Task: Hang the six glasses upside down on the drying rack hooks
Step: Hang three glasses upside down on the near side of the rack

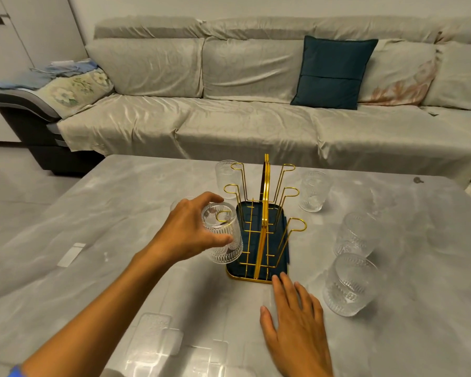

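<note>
- At the bench's (125, 268) centre stands the drying rack (261, 227) — gold wire arms rising from a dark tray, three hooks to each side of a tall middle handle.
- The left hand (191, 229) is closed around an inverted glass (223, 235), base up and mouth down, fingers wrapped over its far side and thumb on the near side.
- That glass sits over the nearest left hook (223, 216); the gold loop shows through the clear base, so the hook appears already inside it. Its long axis leans a little, the mouth swung toward 6 o'clock.
- The right hand (297, 322) lies open and flat on the bench, palm down, fingertips touching or just short of the tray's near rim at 6 o'clock of the rack; I cannot tell which. It grips nothing.
- Four glasses stand upright on the bench: one at 11 o'clock of the rack (227, 178), one at 2 o'clock (313, 190), one at 3 o'clock (355, 235) and one at 4 o'clock (348, 285).
- A sixth seems to sit behind the left hand, mostly hidden.
- Judgement — the right-side glasses lie nearer the right hand, and the empty right hooks face them.
- Beyond the bench runs a covered sofa (256, 118).
</note>
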### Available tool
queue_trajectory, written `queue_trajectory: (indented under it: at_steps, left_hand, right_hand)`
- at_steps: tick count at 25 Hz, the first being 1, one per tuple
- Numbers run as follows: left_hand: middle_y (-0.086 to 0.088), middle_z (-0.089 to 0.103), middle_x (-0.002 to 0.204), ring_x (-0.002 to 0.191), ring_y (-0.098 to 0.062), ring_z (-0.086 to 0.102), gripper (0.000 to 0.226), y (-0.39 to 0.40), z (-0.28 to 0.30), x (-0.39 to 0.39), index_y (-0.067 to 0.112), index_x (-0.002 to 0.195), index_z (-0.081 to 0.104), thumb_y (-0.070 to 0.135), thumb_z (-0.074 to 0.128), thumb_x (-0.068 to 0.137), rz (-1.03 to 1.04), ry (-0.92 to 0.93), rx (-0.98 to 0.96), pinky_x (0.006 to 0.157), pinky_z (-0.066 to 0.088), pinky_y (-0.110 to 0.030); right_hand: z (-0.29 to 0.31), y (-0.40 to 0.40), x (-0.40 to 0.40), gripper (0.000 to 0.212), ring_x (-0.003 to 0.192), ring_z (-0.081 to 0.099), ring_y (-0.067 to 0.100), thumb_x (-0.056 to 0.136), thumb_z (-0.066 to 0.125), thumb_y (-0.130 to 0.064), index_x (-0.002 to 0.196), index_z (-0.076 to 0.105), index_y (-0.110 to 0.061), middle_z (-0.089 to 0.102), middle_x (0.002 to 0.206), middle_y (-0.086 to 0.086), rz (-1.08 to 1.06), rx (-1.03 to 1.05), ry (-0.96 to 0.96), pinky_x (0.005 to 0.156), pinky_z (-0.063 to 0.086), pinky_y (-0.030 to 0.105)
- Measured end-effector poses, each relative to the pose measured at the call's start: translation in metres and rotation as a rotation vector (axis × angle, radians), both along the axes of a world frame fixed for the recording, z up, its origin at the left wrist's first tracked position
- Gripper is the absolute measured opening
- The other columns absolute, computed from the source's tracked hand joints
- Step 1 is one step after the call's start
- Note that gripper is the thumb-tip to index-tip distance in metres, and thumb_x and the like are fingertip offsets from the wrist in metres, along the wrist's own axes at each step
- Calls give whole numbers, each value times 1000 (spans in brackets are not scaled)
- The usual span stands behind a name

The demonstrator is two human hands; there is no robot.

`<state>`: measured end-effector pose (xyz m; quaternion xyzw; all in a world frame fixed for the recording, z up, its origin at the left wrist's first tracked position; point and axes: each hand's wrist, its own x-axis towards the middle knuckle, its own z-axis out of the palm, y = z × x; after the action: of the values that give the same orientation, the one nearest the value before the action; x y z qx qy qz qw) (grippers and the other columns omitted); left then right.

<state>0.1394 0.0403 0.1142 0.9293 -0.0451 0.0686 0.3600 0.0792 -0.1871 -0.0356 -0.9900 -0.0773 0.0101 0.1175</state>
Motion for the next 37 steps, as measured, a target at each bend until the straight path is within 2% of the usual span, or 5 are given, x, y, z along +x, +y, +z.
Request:
queue_trajectory:
  at_steps: [6,12,27,33,37]
  left_hand:
    - [-4,68,117,103,-20,64,47,57,-53,3,30,118,58,18,77,76,438,-126,-705,72,50,-21]
    - [4,51,135,120,-21,51,111,61,-114,45,29,144,30,23,94,54,375,198,-481,102,45,-41]
    - [-2,64,108,86,-16,67,88,90,-9,28,34,120,49,47,93,44,330,-18,-324,58,54,-21]
    - [4,64,106,87,-13,65,81,61,63,40,31,116,54,57,88,48,202,-152,-205,69,54,-28]
    - [-4,67,114,99,-16,65,80,34,63,64,25,124,58,51,87,55,102,-106,-132,86,57,-36]
  right_hand:
    - [3,2,4,71,144,-4,19,86,9,-65,146,-15,-34,-13,159,-7,15,-54,10,114,2,41]
    - [5,4,5,72,144,-2,18,85,11,-64,146,-12,-34,-12,158,-8,18,-57,6,113,4,41]
    - [7,4,1,71,144,-1,19,86,10,-64,147,-11,-33,-10,159,-7,14,-51,-5,113,3,41]
    - [9,4,3,73,144,0,19,85,11,-65,147,-9,-33,-9,159,-7,18,-68,29,114,4,42]
    - [23,7,5,70,124,50,33,75,50,-56,136,48,-22,46,144,7,20,-53,-34,95,41,53]
